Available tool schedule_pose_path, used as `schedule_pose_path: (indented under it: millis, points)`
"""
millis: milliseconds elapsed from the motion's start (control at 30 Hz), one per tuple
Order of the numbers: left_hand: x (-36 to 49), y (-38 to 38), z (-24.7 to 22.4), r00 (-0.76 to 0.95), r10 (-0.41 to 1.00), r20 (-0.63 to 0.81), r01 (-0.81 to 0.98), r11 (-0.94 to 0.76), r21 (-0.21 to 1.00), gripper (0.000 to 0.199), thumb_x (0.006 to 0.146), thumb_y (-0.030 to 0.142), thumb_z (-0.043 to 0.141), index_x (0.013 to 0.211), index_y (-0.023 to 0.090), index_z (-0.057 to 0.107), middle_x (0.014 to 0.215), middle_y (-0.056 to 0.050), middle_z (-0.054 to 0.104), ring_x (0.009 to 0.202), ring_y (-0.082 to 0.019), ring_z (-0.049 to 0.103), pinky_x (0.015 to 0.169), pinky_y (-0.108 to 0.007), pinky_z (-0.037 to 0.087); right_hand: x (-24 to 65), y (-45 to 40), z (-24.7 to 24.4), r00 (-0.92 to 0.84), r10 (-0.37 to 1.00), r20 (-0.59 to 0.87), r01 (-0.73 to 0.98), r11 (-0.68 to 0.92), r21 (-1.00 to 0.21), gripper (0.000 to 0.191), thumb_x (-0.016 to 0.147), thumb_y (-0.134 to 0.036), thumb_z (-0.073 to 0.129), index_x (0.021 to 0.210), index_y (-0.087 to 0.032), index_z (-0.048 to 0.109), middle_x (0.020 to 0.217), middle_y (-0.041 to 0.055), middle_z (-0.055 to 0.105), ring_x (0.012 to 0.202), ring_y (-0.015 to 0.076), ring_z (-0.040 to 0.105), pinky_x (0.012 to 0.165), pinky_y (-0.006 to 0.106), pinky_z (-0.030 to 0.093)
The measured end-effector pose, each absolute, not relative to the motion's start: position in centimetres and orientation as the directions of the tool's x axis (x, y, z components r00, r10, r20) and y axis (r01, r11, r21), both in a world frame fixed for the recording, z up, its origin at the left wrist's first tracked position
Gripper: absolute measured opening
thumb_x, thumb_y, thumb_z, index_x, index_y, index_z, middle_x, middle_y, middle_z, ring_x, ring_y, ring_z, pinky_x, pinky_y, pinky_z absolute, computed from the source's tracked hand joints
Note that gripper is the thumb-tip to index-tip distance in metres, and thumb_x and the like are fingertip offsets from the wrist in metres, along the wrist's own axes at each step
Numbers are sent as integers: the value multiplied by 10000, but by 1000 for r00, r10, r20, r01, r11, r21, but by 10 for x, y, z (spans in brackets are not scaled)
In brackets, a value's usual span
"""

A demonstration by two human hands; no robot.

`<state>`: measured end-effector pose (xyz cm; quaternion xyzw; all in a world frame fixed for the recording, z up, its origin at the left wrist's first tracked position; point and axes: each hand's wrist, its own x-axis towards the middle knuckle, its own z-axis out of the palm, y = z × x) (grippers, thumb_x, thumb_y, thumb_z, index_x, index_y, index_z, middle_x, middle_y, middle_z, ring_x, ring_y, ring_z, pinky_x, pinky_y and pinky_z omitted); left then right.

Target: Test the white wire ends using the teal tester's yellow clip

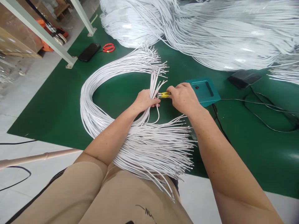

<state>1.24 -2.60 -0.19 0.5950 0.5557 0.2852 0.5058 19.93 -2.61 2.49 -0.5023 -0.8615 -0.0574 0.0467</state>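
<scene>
My left hand (146,100) is closed around a small bunch of white wires (153,84), whose ends stick up above the thumb. Facing it, my right hand (183,97) grips a small yellow tool with a metal tip (164,95). That tip meets the wires at my left fingertips; whether it clamps one is too small to tell. A large curved bundle of white wires (87,96) lies around my left hand, one set of its ends fanned out below my forearms. Just behind my right hand sits a teal box with a recessed top (206,90).
Big heaps of white wire (221,37) cover the back of the green table (58,99). Red-handled scissors (108,47) and a black phone-like object (89,52) lie at the back left, near a metal post (51,40). A black box (244,79) with cables stands right.
</scene>
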Motion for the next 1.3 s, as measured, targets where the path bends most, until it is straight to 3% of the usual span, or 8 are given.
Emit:
schedule_pose_path:
  millis: [200, 467, 633, 800, 900, 1033, 1167, 1300]
  points:
    - [13, -29, 7, 217, 938, -269, 366, 177, 914, 409, 683, 214, 734, 1068, 117, 638, 778, -43, 718, 689, -179, 716, 612, -241, 547, 212, -37, 26, -151, 920, 362, 984, 176, -39, 445, 951, -256, 370, 1339, -78, 495, 1445, 220, 457, 1383, 361, 319, 1111, 659, 103]
    - [5, -33, 19, 201, 943, -266, 258, 211, 943, 532, 680, 169, 735, 1182, 94, 577, 764, -30, 687, 695, -161, 708, 607, -224, 521, 218, -39, 20, -91, 900, 425, 976, 166, -142, 438, 952, -327, 400, 1341, -156, 503, 1413, 175, 502, 1350, 344, 374, 1088, 615, 207]
    - [3, -33, 20, 278, 933, -227, 132, 197, 971, 411, 674, 184, 746, 1059, 104, 627, 710, 7, 641, 621, -98, 644, 562, -192, 461, 193, -69, 38, -460, 793, 399, 758, 585, -289, 285, 958, -290, 421, 1054, -178, 665, 1070, 107, 693, 997, 232, 581, 879, 364, 421]
    - [3, -33, 21, 336, 909, -247, 74, 236, 969, 379, 651, 225, 792, 989, 119, 654, 747, -3, 663, 647, -82, 622, 586, -186, 458, 161, -105, 36, -774, 612, 161, 599, 791, -126, 283, 910, -102, 414, 862, -138, 690, 861, 125, 712, 890, 235, 598, 794, 360, 396]
    - [2, -33, 24, 367, 875, -316, 26, 329, 944, 426, 679, 223, 785, 1069, 131, 641, 911, -58, 708, 824, -124, 680, 682, -201, 502, 157, -109, 33, -681, 731, -49, 728, 667, -162, 238, 873, -91, 464, 846, -135, 696, 736, 126, 705, 742, 236, 631, 691, 355, 396]
    - [-1, -32, 27, 457, 822, -341, -62, 412, 909, 388, 713, 222, 770, 1070, 140, 641, 1011, -96, 717, 969, -170, 684, 819, -270, 532, 163, -93, 36, -463, 841, -280, 834, 307, -457, 187, 874, -250, 559, 783, -176, 705, 716, 104, 722, 621, 211, 647, 580, 311, 409]
    - [-1, -31, 25, 502, 810, -305, -150, 428, 891, 326, 730, 233, 762, 1016, 143, 635, 1018, -93, 719, 981, -170, 678, 875, -293, 514, 166, -71, 28, -298, 898, -323, 538, -122, -834, 277, 907, -339, 524, 727, -176, 655, 602, 42, 693, 434, 124, 575, 508, 264, 479]
    - [-1, -32, 25, 522, 807, -278, -133, 399, 907, 285, 725, 258, 762, 934, 136, 611, 1050, -89, 702, 910, -143, 666, 847, -278, 506, 167, -63, 13, -134, 959, -250, 187, -223, -957, 212, 800, -352, 671, 707, -163, 650, 610, 27, 679, 405, 93, 543, 419, 232, 495]
